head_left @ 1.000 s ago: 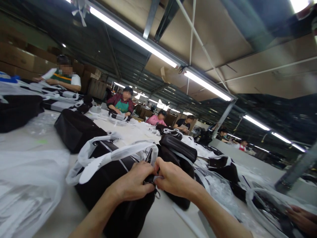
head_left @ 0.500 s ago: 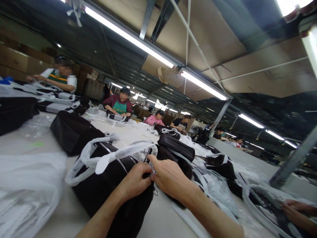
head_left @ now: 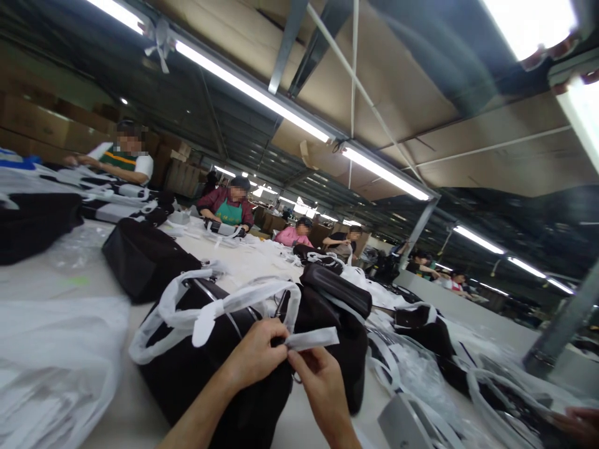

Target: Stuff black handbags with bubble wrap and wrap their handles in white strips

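Note:
A black bag [head_left: 187,380] lies on the white table in front of me, its handles wrapped in white material [head_left: 253,295]. My left hand [head_left: 260,353] is closed at the bag's right end, fingers pinching by the base of a wrapped handle. Close beside it, my right hand [head_left: 322,380] pinches a white strip [head_left: 312,339], whose free end sticks out to the right. The fingertips of both hands nearly meet at the strip. A small metal ring shows just below them. A white tag [head_left: 204,324] hangs over the bag's front.
More black bags lie at the left [head_left: 147,259] and right [head_left: 337,312]. White sheets [head_left: 56,368] cover the table's near left. Clear plastic [head_left: 416,368] and a grey piece [head_left: 405,421] are at the right. Several people work farther back; another person's hand [head_left: 583,424] shows at the right edge.
My right hand has dropped lower and turned upright, and the white strip now extends to the right. The grey piece has come into view. The other person's hands have moved toward the right edge.

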A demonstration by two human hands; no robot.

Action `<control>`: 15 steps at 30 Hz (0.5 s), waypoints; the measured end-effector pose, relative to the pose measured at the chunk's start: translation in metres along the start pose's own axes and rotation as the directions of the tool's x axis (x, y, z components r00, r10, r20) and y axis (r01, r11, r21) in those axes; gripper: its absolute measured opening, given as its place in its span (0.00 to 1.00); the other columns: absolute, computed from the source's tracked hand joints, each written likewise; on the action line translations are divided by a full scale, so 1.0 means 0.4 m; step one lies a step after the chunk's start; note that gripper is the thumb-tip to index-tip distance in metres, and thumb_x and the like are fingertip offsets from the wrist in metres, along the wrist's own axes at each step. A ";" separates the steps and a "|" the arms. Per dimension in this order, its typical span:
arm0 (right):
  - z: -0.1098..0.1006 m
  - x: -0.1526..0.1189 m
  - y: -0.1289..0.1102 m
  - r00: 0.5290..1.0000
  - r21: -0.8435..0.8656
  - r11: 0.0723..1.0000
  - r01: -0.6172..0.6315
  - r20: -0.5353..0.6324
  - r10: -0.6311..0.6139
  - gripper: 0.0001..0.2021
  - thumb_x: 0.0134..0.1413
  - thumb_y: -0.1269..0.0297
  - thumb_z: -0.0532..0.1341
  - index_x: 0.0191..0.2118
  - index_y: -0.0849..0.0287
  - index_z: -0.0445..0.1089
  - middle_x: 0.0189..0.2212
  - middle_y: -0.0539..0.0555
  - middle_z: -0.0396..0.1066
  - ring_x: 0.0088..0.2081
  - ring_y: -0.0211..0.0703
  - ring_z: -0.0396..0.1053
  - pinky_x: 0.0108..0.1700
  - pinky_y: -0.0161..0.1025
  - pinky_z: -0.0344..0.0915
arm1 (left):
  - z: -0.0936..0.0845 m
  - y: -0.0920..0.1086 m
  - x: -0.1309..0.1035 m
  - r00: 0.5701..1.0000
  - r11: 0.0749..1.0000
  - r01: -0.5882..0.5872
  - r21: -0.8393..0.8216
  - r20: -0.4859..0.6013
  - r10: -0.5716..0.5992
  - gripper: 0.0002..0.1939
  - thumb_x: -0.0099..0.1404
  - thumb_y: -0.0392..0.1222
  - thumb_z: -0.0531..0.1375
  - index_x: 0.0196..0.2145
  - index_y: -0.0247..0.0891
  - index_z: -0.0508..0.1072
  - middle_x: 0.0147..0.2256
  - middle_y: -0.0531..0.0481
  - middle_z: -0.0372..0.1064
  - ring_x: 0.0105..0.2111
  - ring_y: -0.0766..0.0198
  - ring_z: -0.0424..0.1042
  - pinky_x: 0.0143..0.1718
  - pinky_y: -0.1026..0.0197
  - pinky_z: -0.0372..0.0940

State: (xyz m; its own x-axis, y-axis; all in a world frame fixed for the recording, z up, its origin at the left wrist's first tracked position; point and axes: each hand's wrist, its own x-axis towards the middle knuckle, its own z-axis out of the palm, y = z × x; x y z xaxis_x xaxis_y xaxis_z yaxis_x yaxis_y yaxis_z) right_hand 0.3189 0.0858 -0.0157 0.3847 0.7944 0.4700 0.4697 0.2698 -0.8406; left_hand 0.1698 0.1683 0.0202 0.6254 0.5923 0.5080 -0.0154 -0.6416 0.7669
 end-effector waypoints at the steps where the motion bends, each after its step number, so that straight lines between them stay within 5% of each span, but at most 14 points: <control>1: 0.011 0.000 0.007 1.000 0.014 1.000 0.007 -0.031 -0.006 0.17 0.51 0.50 0.67 0.37 0.60 0.78 0.29 0.56 0.78 0.31 0.48 0.74 0.34 0.39 0.70 | 0.000 -0.001 0.001 1.000 1.000 0.004 -0.002 -0.004 -0.004 0.10 0.51 0.34 0.54 0.26 0.37 0.76 0.30 0.50 0.73 0.36 0.59 0.71 0.39 0.61 0.61; 7: 0.036 -0.014 0.031 0.987 -0.021 1.000 0.021 -0.161 -0.024 0.18 0.53 0.48 0.65 0.35 0.60 0.79 0.29 0.56 0.79 0.31 0.48 0.75 0.34 0.39 0.70 | 0.008 -0.008 0.003 0.999 0.999 0.037 -0.011 -0.036 -0.038 0.11 0.52 0.35 0.55 0.27 0.37 0.77 0.31 0.49 0.75 0.36 0.58 0.72 0.40 0.60 0.62; 15: 0.034 -0.008 -0.008 0.990 -0.209 0.975 0.074 -0.102 -0.097 0.17 0.59 0.51 0.57 0.38 0.60 0.77 0.33 0.59 0.79 0.32 0.50 0.74 0.34 0.42 0.69 | 0.008 -0.002 -0.001 0.999 0.997 0.008 -0.079 -0.047 -0.012 0.13 0.52 0.32 0.55 0.34 0.38 0.76 0.33 0.52 0.75 0.36 0.60 0.72 0.40 0.63 0.63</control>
State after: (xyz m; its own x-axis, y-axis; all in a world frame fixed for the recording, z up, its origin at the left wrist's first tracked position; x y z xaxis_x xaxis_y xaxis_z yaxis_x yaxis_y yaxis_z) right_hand 0.3053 0.0900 -0.0180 0.4164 0.7052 0.5739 0.6527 0.2077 -0.7286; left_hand 0.1719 0.1669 0.0183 0.5882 0.6220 0.5168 -0.0717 -0.5964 0.7994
